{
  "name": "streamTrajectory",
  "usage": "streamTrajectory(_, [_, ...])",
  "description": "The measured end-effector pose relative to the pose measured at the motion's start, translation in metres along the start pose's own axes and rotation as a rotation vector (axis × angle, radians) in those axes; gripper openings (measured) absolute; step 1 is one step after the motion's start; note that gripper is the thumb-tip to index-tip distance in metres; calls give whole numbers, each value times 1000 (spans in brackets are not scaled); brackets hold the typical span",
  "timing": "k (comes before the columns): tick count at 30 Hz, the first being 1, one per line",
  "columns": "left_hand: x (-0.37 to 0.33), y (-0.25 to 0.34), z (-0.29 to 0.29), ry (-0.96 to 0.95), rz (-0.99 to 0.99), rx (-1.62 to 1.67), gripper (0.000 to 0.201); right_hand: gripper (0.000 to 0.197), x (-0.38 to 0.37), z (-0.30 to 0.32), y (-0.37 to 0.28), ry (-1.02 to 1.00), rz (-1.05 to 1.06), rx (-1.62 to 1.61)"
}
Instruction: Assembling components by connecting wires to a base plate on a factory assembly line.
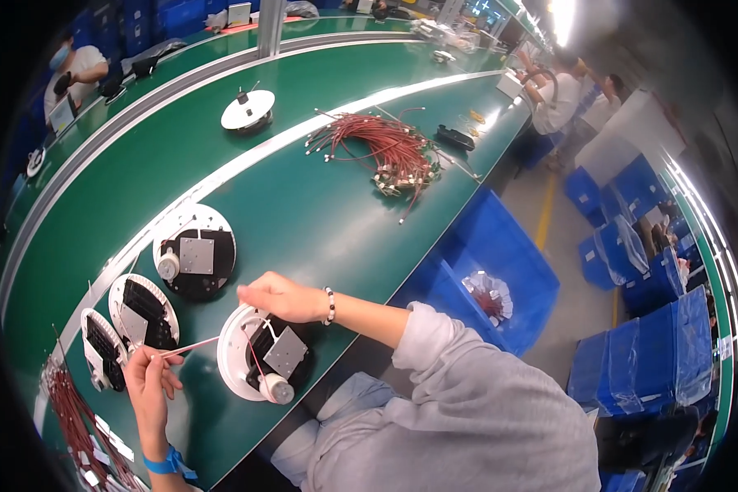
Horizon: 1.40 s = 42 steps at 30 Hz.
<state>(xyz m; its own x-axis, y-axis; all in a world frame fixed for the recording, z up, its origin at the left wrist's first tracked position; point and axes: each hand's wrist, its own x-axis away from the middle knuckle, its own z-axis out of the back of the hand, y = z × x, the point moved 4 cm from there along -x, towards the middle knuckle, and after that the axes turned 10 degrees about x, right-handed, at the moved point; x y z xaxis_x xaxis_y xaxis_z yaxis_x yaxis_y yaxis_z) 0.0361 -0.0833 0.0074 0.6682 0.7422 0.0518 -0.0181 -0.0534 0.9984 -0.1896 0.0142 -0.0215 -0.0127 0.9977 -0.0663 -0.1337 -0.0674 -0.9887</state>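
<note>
Past the dark green workbench [328,254], a white rail [246,166] divides it from a green conveyor belt [164,135] carrying one white disc unit [248,109]. A tangle of red wires [377,135] is heaped on the bench, a blue bin [521,262] stands against its near edge, and more blue crates [644,353] line the aisle. A masked co-worker [86,61] sits across the line; others are at the far right end.

The round motor assembly [231,361] being handled sits at the bench's near edge, just below the right hand [280,297] and to the right of the left hand [152,373]. That left hand pinches a thin red lead [193,346] between thumb and fingers, drawn out toward the assembly. The right hand is bent over the upper rim; I can't tell whether it grips.

Its fingertips are hard to make out, three similar assemblies [197,254] overlap at left, and the wire bundle [72,410] below them fades into the lens's dark border
</note>
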Motion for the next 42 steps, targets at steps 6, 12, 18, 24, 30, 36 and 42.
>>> streamTrajectory(6, [8, 18, 15, 151, -185, -56, 17, 28, -6, -26, -42, -254, 57, 289])
streamTrajectory(12, [-11, 42, -12, 259, -297, -192, 12, 32, -8, -29, -38, -213, -26, 279])
streamTrajectory(18, [-18, 55, -24, 305, -391, -172, 13, 35, -10, -22, -42, -161, -186, 427])
streamTrajectory(24, [-13, 72, -51, 98, -459, -210, 24, 34, -10, -14, -38, -46, -186, 379])
streamTrajectory(30, [-24, 4, -66, -292, -108, -87, 23, 39, -10, -16, -13, 15, -136, 234])
streamTrajectory(36, [-7, 16, -66, -279, -153, -240, 19, 38, -3, -17, -16, 52, -78, 181])
streamTrajectory(42, [11, 18, -47, -170, 37, -108, 17, 38, 0, -20, -25, -21, -82, 192])
